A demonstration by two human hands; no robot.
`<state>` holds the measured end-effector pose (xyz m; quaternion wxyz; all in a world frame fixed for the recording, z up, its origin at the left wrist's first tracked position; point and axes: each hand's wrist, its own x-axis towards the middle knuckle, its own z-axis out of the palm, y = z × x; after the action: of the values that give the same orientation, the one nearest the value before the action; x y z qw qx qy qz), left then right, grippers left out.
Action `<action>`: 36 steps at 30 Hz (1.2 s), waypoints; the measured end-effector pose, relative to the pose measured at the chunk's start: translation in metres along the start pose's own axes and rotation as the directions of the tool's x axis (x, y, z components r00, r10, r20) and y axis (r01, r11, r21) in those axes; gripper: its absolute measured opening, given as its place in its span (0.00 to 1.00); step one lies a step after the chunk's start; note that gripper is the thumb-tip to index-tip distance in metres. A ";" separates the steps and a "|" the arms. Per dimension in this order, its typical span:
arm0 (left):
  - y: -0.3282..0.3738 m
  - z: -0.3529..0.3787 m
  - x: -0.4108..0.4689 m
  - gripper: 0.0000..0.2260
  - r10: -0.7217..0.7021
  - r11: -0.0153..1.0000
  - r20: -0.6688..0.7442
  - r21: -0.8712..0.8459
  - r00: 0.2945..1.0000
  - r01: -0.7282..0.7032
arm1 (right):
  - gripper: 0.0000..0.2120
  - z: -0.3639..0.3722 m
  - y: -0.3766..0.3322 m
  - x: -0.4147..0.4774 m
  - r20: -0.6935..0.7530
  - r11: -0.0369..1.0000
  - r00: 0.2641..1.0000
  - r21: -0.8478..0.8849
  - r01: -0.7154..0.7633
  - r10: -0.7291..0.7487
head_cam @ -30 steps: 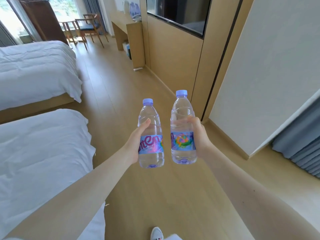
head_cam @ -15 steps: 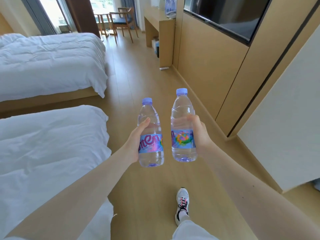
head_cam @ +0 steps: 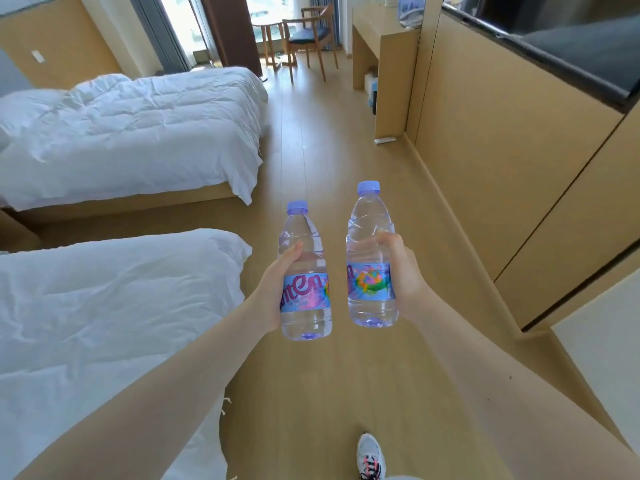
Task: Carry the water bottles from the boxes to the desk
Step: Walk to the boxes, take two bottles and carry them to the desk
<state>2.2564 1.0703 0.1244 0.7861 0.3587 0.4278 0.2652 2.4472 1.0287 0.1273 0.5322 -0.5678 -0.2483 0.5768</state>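
Near bed [head_cam: 104, 323] filling the lower left, far bed [head_cam: 138, 133] lying upper left, desk [head_cam: 384, 36] standing top centre-right, left hand [head_cam: 273, 292] curling round left water bottle [head_cam: 304, 271] at centre, right hand [head_cam: 405, 271] gripping right water bottle [head_cam: 370, 254] just beside it, both upright, sneaker [head_cam: 370, 455] showing bottom edge.
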 end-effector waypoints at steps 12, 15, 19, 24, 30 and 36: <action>0.043 0.006 0.096 0.26 -0.051 0.998 -0.016 0.029 0.999 0.052 | 0.31 -0.018 -0.031 0.097 0.021 0.996 0.999 0.070 -0.052 0.051; 0.054 -0.002 0.116 0.21 -0.031 0.999 0.009 0.036 0.999 0.031 | 0.30 -0.013 -0.036 0.120 0.006 0.997 0.999 0.065 -0.049 0.049; 0.080 -0.018 0.151 0.18 0.012 0.999 0.044 0.047 0.999 -0.014 | 0.31 0.002 -0.054 0.156 -0.007 0.999 1.000 0.049 -0.007 0.008; 0.132 -0.048 0.205 0.18 0.030 0.998 0.107 0.052 0.994 -0.036 | 0.30 0.033 -0.086 0.214 -0.057 0.999 0.998 0.015 0.033 -0.032; 0.196 -0.091 0.267 0.19 0.020 1.000 0.161 0.005 0.987 -0.021 | 0.29 0.078 -0.118 0.280 -0.104 0.999 0.993 -0.009 0.047 -0.048; 0.228 -0.122 0.310 0.21 0.017 0.999 0.176 -0.050 0.984 -0.008 | 0.30 0.109 -0.128 0.332 -0.153 0.999 0.987 -0.001 0.051 -0.050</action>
<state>2.2791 1.4734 0.1088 0.8278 0.3642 0.3474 0.2477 2.4599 1.4002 0.1369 0.5649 -0.6033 -0.2201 0.5182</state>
